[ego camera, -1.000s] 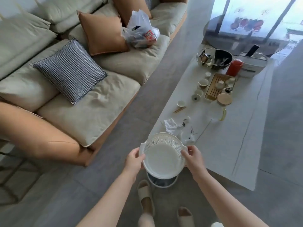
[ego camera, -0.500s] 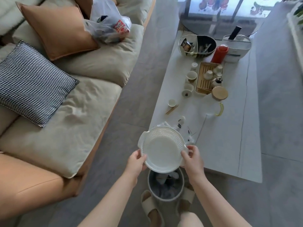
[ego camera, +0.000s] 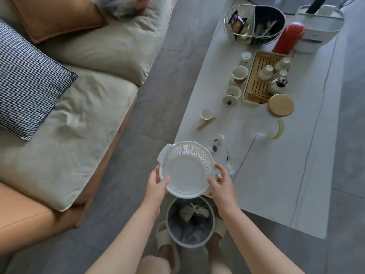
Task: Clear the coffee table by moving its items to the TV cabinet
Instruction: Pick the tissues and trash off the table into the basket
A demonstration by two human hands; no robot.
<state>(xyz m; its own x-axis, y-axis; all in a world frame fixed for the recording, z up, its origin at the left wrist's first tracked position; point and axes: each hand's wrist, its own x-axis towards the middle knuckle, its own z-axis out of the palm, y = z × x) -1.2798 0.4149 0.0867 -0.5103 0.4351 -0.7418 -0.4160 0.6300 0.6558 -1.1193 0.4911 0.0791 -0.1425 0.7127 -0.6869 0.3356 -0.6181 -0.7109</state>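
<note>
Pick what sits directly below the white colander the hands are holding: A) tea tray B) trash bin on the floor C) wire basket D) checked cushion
B: both hands, left hand and right hand, hold the colander above the trash bin on the floor.

Both hands, left hand (ego camera: 157,183) and right hand (ego camera: 222,185), grip a white colander (ego camera: 186,169) above a waste bin (ego camera: 189,224), near the coffee table (ego camera: 276,165).

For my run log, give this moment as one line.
hands: left, right hold white colander | above bin | coffee table uncleared
</note>
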